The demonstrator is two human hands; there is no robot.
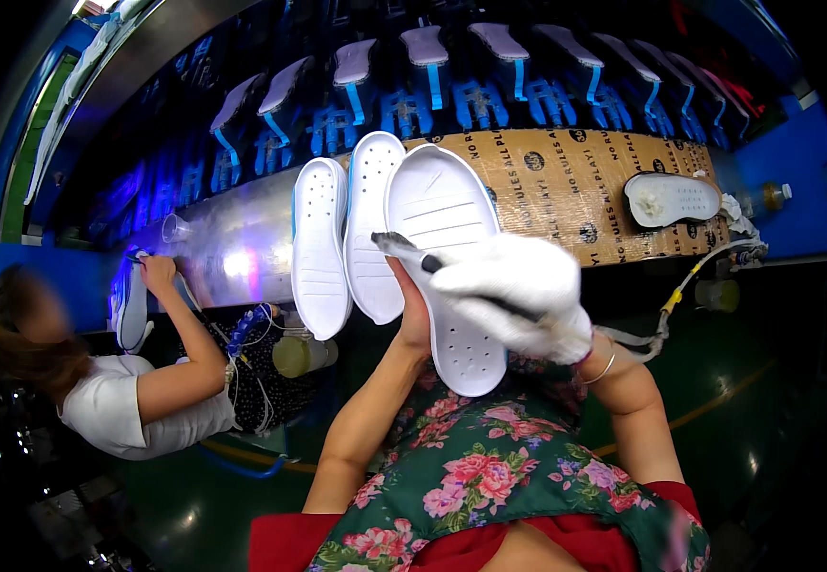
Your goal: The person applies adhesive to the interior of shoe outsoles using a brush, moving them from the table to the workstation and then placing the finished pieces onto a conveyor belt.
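My left hand [417,317] grips a white shoe sole [440,198] by its left side, fingers mostly hidden beneath it. The sole is tilted up, its ridged, hole-dotted face toward me. My right hand [520,291], in a white knitted glove, is closed around a brush with a dark handle. The brush head [396,247] lies at the left edge of the held sole; whether it touches is hard to tell. Left of it, two more white soles, an outer one [319,250] and an inner one [374,221], rest on the bench side by side.
Brown printed cardboard [566,172] covers part of the metal bench [232,224]. A grey sole [673,199] with a whitish clump lies at right, near a hose [666,310]. Behind, a rack carries several lasts [426,45] on blue arms. A co-worker [161,391] at left handles another sole [131,310].
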